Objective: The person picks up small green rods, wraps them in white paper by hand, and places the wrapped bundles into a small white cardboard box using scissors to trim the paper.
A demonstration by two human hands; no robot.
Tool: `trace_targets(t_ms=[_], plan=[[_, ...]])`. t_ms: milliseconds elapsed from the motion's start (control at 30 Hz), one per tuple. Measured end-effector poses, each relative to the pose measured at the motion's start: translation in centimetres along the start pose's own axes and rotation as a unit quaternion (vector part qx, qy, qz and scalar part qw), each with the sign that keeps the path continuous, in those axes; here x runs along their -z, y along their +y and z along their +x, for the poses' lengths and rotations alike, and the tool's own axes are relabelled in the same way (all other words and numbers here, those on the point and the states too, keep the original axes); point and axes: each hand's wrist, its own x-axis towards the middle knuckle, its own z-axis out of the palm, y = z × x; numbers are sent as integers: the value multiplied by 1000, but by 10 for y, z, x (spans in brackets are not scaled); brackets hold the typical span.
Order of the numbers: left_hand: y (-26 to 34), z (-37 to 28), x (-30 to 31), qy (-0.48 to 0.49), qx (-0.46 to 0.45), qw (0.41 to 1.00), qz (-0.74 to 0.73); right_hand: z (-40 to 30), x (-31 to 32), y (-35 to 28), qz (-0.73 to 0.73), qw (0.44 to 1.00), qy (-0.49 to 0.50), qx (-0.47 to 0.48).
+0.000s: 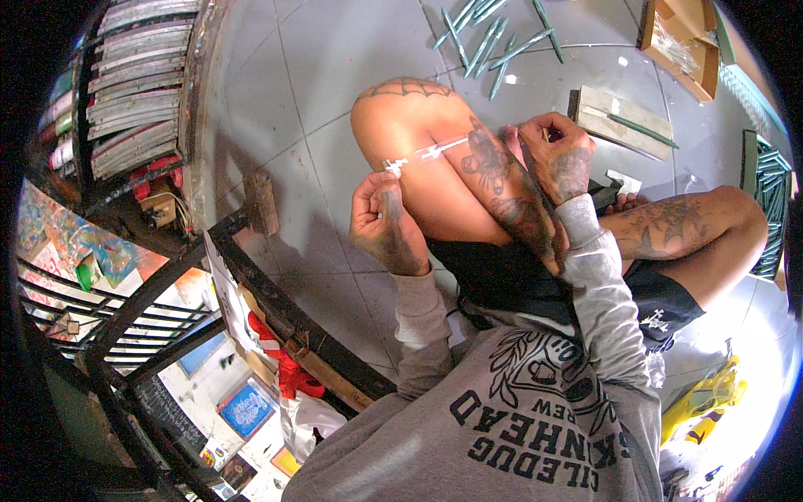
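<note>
A clear plastic strip or sleeve with white marks (pixel 433 150) is stretched above my raised knee. My left hand (pixel 384 219) pinches its lower end, where the white part is crumpled. The strip's other end reaches toward my right hand (pixel 558 150), whose fingers are curled; what they hold is mostly hidden. Beyond my right hand, a dark green pen (pixel 640 130) lies on a flat grey block (pixel 618 119). Several more green pens (pixel 495 44) are scattered on the tiled floor ahead.
At the right stands a box packed with green pens (pixel 768 207); an open cardboard box (pixel 680 56) is at the upper right. A dark metal frame (pixel 301 307) and a rack of stacked wooden frames (pixel 138 81) stand on the left. A yellow bag (pixel 709 395) lies lower right.
</note>
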Motion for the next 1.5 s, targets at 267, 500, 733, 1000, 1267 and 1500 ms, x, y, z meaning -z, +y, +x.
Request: trace_targets(t_ms=[267, 500, 733, 1000, 1267, 1500], plan=[[7, -3, -5, -13, -14, 1000, 10, 1, 0, 22, -74, 995, 48, 51], [11, -6, -5, -19, 6, 1000, 3, -11, 10, 41, -142, 985, -21, 99], [6, -11, -4, -27, -32, 999, -20, -21, 29, 52, -125, 985, -55, 109], [11, -14, -10, 18, 23, 999, -11, -41, 59, 73, -109, 994, -19, 23], [-3, -18, -7, 20, 1, 1000, 0, -48, 61, -24, -23, 990, 3, 143], [-10, -21, -6, 22, -28, 999, 25, -33, 65, -70, -36, 988, -56, 142]])
